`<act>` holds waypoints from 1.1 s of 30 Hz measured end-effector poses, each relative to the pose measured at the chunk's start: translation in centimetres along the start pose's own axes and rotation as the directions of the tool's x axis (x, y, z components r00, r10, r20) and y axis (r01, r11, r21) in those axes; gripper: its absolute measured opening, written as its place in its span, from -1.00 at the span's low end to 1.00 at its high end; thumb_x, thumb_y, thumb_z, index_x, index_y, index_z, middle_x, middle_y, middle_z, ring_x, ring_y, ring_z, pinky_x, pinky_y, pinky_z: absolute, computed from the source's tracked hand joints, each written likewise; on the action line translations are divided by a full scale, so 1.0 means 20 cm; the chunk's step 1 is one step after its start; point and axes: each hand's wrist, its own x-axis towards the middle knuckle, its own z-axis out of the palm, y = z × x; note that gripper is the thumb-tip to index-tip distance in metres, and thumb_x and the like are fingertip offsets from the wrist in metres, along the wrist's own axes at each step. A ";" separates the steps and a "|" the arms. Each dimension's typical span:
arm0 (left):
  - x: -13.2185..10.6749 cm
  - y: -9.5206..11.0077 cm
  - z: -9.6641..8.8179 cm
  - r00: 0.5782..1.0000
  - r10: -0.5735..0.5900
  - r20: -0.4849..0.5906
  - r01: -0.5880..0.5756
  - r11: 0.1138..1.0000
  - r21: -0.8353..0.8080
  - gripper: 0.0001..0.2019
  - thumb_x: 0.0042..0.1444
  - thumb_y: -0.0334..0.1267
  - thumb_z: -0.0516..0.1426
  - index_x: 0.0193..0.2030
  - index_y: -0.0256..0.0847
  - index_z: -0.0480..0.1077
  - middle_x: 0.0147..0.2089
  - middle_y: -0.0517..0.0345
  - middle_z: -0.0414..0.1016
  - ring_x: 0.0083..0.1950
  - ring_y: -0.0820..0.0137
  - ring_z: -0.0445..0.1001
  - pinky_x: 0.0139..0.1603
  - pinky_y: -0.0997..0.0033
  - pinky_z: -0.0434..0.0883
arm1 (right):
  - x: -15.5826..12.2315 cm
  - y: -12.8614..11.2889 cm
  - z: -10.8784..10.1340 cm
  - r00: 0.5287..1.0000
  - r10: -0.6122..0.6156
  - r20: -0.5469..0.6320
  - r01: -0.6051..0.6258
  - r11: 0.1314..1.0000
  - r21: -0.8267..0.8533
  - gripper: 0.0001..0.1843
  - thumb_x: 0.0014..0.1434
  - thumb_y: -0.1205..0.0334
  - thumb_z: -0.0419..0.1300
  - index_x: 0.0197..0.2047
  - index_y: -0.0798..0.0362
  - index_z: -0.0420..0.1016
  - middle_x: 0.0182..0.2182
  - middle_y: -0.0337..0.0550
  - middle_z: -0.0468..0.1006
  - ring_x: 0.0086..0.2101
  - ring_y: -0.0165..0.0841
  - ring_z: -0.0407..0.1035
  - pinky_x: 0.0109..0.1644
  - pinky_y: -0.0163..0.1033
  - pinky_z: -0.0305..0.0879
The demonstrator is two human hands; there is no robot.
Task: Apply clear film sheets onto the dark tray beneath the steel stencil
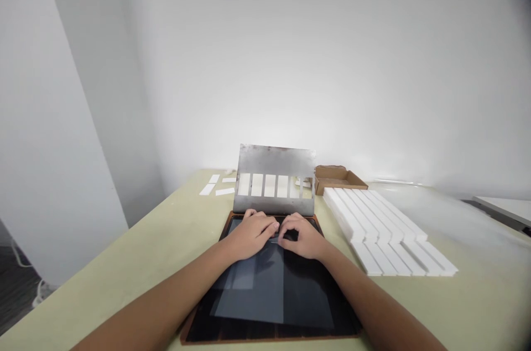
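Observation:
A flat black panel in a brown frame (pixel 269 307) lies before me, with paler rectangular patches like reflections or clear film on its surface. My left hand (pixel 254 234) rests over the far part of the panel, fingers curled and thumb pressed in. Beside it, my right hand (pixel 302 236) is bent into a pinch, thumb against fingertips. A small thin, pale strip or edge (pixel 274 240) shows between the two hands; what it is I cannot make out. Behind the hands, a metal plate (pixel 277 158) with a row of rectangular cut-outs stands tilted up at the panel's far edge.
Right of the panel are stacked white grooved slabs (pixel 385 229), with an open cardboard box (pixel 338 178) behind them. Several white cards (pixel 207 189) lie at the far left of the pale yellow-green table (pixel 136 262). A white wall (pixel 315 52) rises behind.

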 end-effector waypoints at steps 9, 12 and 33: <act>-0.01 0.01 0.01 0.997 0.070 0.023 -0.071 0.997 0.032 -0.78 0.36 -0.18 0.04 -0.29 -0.13 0.43 -0.28 0.22 0.52 -0.17 0.31 0.40 -0.01 0.18 0.11 | 0.00 0.02 0.01 1.000 -0.001 -0.014 0.000 0.999 -0.041 -0.90 0.09 0.37 0.32 -0.40 -0.02 0.55 -0.35 -0.27 0.64 -0.24 -0.30 0.44 -0.03 -0.16 0.25; -0.02 0.01 0.02 0.996 0.089 0.028 -0.090 0.995 0.037 -0.95 0.21 -0.26 0.14 -0.26 -0.12 0.43 -0.26 0.24 0.52 -0.16 0.31 0.40 0.01 0.18 0.10 | 0.00 0.01 0.01 1.000 0.009 -0.001 -0.009 0.998 -0.057 -0.89 0.12 0.38 0.30 -0.38 -0.02 0.57 -0.36 -0.28 0.64 -0.23 -0.31 0.42 -0.01 -0.16 0.24; -0.03 0.04 0.00 0.963 0.255 0.085 -0.249 0.965 -0.080 -0.90 0.13 -0.41 0.12 -0.37 -0.15 0.39 -0.35 0.24 0.51 -0.27 0.37 0.47 -0.06 0.29 0.23 | 0.00 -0.01 -0.02 0.996 0.090 0.010 -0.087 0.982 -0.168 -0.40 0.49 0.02 -0.11 -0.36 -0.03 0.67 -0.39 -0.17 0.63 -0.17 -0.28 0.42 0.04 -0.14 0.20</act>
